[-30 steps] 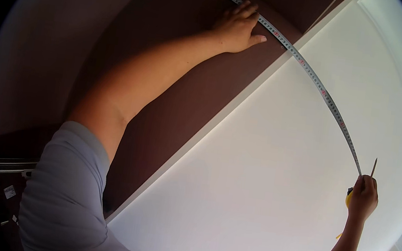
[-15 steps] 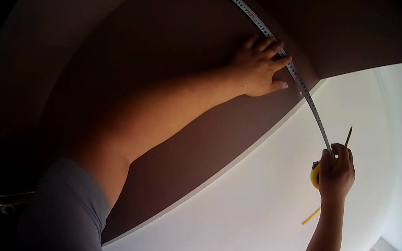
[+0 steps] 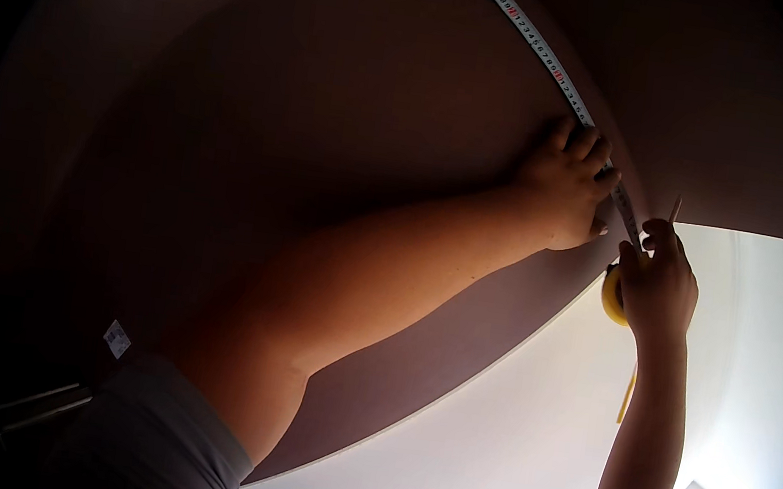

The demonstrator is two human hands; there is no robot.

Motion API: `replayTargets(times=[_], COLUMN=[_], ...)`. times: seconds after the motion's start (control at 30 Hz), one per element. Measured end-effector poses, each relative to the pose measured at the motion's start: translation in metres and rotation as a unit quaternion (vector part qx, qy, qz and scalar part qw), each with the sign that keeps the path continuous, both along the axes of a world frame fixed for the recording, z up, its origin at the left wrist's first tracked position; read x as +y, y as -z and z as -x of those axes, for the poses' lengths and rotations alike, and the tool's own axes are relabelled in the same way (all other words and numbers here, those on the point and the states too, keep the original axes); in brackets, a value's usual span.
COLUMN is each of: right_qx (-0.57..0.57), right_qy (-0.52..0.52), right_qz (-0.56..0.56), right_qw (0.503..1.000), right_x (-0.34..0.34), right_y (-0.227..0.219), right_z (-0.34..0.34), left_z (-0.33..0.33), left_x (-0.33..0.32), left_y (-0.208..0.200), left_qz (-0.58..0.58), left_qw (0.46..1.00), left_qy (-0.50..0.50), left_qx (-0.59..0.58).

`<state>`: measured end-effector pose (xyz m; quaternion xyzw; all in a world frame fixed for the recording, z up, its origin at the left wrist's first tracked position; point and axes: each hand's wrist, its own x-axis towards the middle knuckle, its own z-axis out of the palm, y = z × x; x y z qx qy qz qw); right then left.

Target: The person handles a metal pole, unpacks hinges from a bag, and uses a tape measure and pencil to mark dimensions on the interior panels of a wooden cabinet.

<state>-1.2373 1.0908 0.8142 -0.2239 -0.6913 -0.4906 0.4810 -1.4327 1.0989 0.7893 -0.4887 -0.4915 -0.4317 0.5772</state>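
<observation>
A tape measure's white blade (image 3: 534,39) runs from the upper edge down to the right along the dark brown panel. My left hand (image 3: 567,186) lies over the blade, fingers spread, their tips pressing it to the panel near its corner. My right hand (image 3: 662,283) is closed around the yellow tape measure case (image 3: 614,296), close to where the blade comes out. A thin pencil-like stick (image 3: 676,209) pokes up from the same hand. Below the case hangs a yellow strap (image 3: 627,399). Most of the case is hidden by my fingers.
The dark brown panel (image 3: 431,396) has a curved-looking edge against a pale surface (image 3: 482,461). Another dark surface (image 3: 737,140) meets it at upper right. A small white label (image 3: 117,339) and a metal rail (image 3: 40,399) show at lower left. Bright light enters at lower right.
Both hands are now closer together. My left hand has shifted right and down along the blade; my right hand has risen with the case toward the panel's corner. The view has shifted too.
</observation>
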Motion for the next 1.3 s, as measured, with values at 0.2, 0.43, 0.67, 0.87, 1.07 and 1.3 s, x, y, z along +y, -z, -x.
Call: replayTargets(times=[0.2, 0.43, 0.67, 0.87, 1.07, 1.3], right_qx=[-0.166, -0.215, -0.024, -0.015, -0.074, -0.129], right_qy=[-0.292, -0.218, -0.315, -0.443, -0.469, -0.353], right_qz=[0.155, -0.111, 0.132, 0.218, 0.128, -0.090], right_qw=[0.929, 0.945, 0.940, 0.869, 0.870, 0.922], right_x=[-0.015, 0.007, 0.046, 0.016, 0.031, 0.050], right_y=[-0.063, -0.174, -0.163, -0.107, -0.123, -0.148], right_z=[0.067, 0.153, 0.213, 0.189, 0.195, 0.196], left_z=[0.001, 0.000, -0.003, -0.005, 0.001, -0.008], left_x=[0.021, 0.056, 0.044, 0.047, 0.063, 0.050], left_y=[0.004, -0.011, 0.002, -0.006, -0.010, -0.007], left_qz=[-0.063, -0.194, -0.108, -0.052, -0.132, -0.090], left_qw=[0.998, 0.981, 0.993, 0.998, 0.990, 0.993], left_qy=[0.016, 0.023, -0.028, -0.001, -0.049, -0.061], left_qx=[-0.022, 0.001, -0.023, -0.027, -0.029, -0.041])
